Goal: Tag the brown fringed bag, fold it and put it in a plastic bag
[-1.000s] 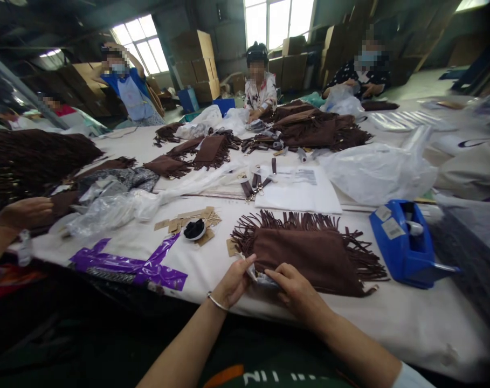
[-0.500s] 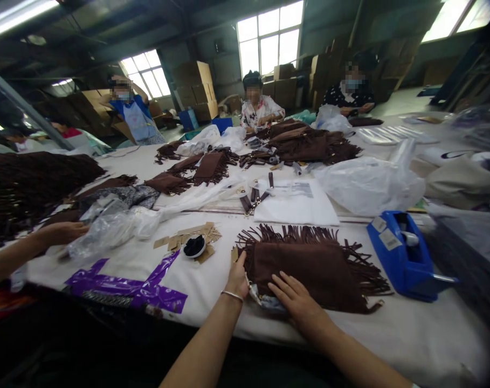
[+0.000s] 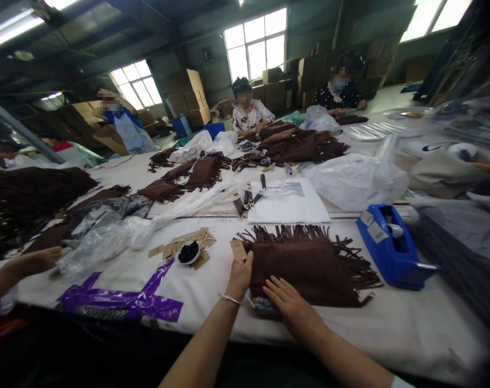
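A brown fringed suede bag [image 3: 313,264] lies flat on the white table [image 3: 390,323] in front of me. My left hand [image 3: 240,277] rests on the bag's left edge, thumb up beside a small brown paper tag [image 3: 239,249]. My right hand [image 3: 287,302] lies flat with fingers spread on the bag's near edge, over a bit of crumpled clear plastic [image 3: 261,304]. Neither hand grips anything that I can see.
A blue tape dispenser [image 3: 386,245] stands right of the bag. Left are loose tags with a black item [image 3: 189,252], purple strips [image 3: 123,299] and clear plastic bags [image 3: 103,237]. Another person's hand [image 3: 38,261] rests far left. Paper sheets [image 3: 287,202], fringed bags and seated people lie beyond.
My left hand slid up the bag's left edge toward the paper tag. My right hand let go of the plastic and flattened on the bag. The head camera tilted slightly.
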The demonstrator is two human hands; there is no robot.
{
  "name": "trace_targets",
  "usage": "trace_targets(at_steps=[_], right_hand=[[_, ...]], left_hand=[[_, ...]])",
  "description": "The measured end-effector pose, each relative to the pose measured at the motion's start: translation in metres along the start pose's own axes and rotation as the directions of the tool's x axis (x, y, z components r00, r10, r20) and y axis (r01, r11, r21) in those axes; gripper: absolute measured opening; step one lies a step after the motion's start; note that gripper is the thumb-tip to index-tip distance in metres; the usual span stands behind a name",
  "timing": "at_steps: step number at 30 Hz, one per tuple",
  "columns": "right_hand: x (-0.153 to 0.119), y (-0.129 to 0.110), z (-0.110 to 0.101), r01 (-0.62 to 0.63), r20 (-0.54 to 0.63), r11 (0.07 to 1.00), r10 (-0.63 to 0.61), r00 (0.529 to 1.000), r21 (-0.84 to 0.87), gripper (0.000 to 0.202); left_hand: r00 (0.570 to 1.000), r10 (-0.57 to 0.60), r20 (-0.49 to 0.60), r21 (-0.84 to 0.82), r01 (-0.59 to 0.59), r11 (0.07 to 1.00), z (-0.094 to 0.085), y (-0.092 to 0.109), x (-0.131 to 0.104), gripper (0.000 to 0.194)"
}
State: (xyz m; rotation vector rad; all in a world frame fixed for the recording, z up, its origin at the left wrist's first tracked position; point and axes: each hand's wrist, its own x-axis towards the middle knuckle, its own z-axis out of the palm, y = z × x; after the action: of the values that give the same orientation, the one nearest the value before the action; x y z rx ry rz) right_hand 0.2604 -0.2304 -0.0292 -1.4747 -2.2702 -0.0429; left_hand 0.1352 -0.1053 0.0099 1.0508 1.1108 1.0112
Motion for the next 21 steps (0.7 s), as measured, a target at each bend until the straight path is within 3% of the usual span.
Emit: trace_targets(at_steps=[2,4,6,9,12,17,21], right_hand=[[0.001,-0.002,0.002,-0.008,-0.033,1.0,0.008,0.999,0.017,0.056],[0.0,0.001,-0.001,0.002,-0.042,0.998,0.001,0.999,0.059,0.055],[-0.004,0.007,-0.01,0.015,-0.003,0.994,-0.015,1.0,0.11,0.056],[-0.016,0.022,-0.027,-0.002,0.096,0.991,-0.011,0.995,0.137,0.058],[-0.027,0.033,-0.037,-0.029,0.114,0.992,0.015,0.993,0.123,0.059],[-0.035,0.033,-0.037,-0.044,0.064,0.993,0.037,0.997,0.107,0.06],[-0.043,0.038,-0.041,-0.06,0.021,0.995,0.059,0.998,0.083,0.059]], left_hand=[[0.987,0.108,0.123,0.21,-0.132,0.969,0.011,-0.003,-0.009,0.049],[0.938,0.176,0.298,0.456,-0.302,0.837,0.017,-0.005,-0.016,0.06],[0.897,0.149,0.417,0.587,-0.391,0.709,0.015,-0.004,-0.02,0.066],[0.866,0.076,0.493,0.531,-0.369,0.763,0.004,0.005,-0.02,0.078],[0.846,0.068,0.529,0.434,-0.338,0.835,0.002,0.012,-0.017,0.082],[0.805,0.098,0.585,0.422,-0.405,0.811,0.024,0.009,-0.022,0.061],[0.821,0.151,0.55,0.424,-0.431,0.797,0.016,0.014,-0.034,0.049]])
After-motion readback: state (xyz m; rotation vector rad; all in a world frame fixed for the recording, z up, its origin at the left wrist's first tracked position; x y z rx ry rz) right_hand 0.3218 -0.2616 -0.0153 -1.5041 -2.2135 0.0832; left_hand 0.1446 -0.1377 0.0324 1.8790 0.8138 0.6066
